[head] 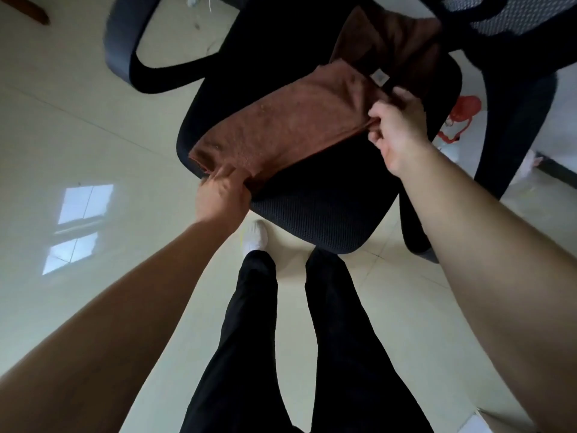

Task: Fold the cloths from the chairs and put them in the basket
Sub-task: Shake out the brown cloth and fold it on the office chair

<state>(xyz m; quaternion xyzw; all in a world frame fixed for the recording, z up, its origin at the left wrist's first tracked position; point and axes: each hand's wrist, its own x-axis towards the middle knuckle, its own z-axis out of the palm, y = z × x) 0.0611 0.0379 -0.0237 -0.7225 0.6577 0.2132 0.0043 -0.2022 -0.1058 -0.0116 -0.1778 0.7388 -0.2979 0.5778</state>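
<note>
The left hand [220,189] and the right hand [395,129] each pinched an end of the brown cloth [281,126] on the chair [327,207], so lining up its edges evenly would make a neat fold.

cloth [282,126] rough matt terry | seat [327,210] mesh fabric | floor [78,120] glossy tile

Brown cloth [281,126] on black chair seat [327,207], left hand [221,195] and right hand [396,129] pinching its ends, possibly folded.
</note>
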